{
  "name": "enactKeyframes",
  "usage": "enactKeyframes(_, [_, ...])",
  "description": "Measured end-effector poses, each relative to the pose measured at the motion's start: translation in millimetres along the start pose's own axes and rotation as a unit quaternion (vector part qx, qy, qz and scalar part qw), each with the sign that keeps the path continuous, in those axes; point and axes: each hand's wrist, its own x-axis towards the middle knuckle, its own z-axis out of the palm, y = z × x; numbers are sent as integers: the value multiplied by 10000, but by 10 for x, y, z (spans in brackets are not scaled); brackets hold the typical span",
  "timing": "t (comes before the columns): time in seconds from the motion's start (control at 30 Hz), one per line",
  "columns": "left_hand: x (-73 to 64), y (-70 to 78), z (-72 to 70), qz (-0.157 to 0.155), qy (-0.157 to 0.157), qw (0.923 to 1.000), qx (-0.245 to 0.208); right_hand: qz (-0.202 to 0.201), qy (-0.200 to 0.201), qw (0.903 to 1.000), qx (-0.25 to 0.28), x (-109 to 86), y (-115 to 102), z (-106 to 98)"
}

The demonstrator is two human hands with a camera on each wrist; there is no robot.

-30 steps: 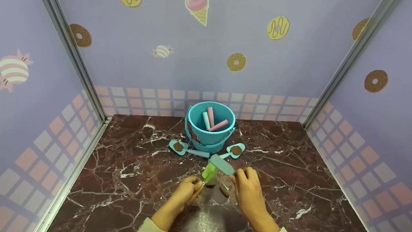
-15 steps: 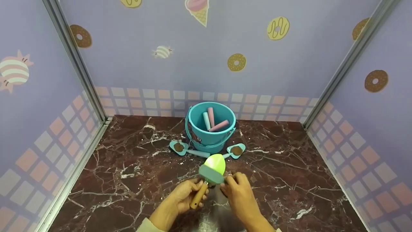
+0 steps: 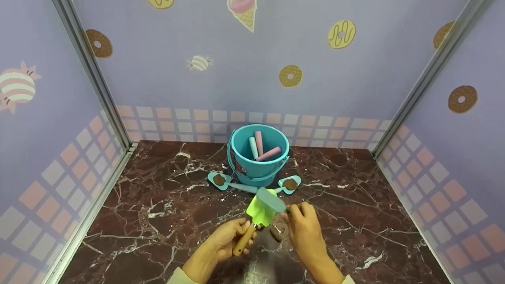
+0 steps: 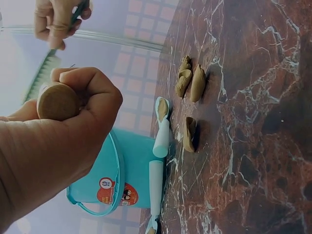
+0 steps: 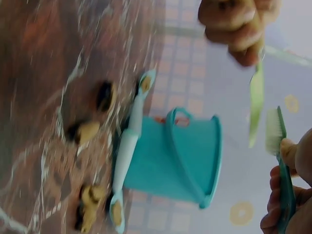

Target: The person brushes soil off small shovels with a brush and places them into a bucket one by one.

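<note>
My left hand (image 3: pixel 227 238) grips the wooden handle (image 4: pixel 58 101) of a small garden trowel, whose bright green blade (image 3: pixel 258 215) points away from me. In my right hand (image 3: pixel 307 232) is a green-backed brush (image 3: pixel 271 200) with pale bristles (image 5: pixel 273 130). From the head view, the brush head overlaps the upper right part of the blade; in the right wrist view, the bristles face the blade with a narrow gap between. Both tools are held above the table. Beneath them lie several brown, clay-like pieces (image 4: pixel 197 84), partly hidden by hands and trowel in the head view.
A turquoise bucket (image 3: pixel 256 173) stands behind the tools, with pink and pale blue handles (image 3: pixel 268 154) inside. In front of it lie two toy shovels, left (image 3: pixel 219 180) and right (image 3: pixel 290 184), each bearing a brown lump. Patterned walls (image 3: pixel 252 90) enclose the dark marbled table (image 3: pixel 158 240).
The trowel has turned, so its blade now shows broadly. The brush swept down to the blade's base, then moved back up and right with my right hand.
</note>
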Motion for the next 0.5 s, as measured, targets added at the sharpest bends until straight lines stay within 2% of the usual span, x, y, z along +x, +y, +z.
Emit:
enactKeyframes(0.13, [-1, 28, -6, 1, -14, 10000, -77, -204, -370, 9989, 219, -55, -194, -24])
enactKeyframes(0.23, [2, 42, -7, -23, -35, 9999, -118, -266, -523, 9981, 191, -81, -221, -11])
enactKeyframes(0.33, [-3, 34, -17, -11, -54, 10000, -42, -208, -464, 9987, 104, -79, -142, 11])
enactKeyframes(0.5, [-30, 1, -46, -72, -94, 9999, 34, -50, -93, 9999, -27, -11, 58, 23])
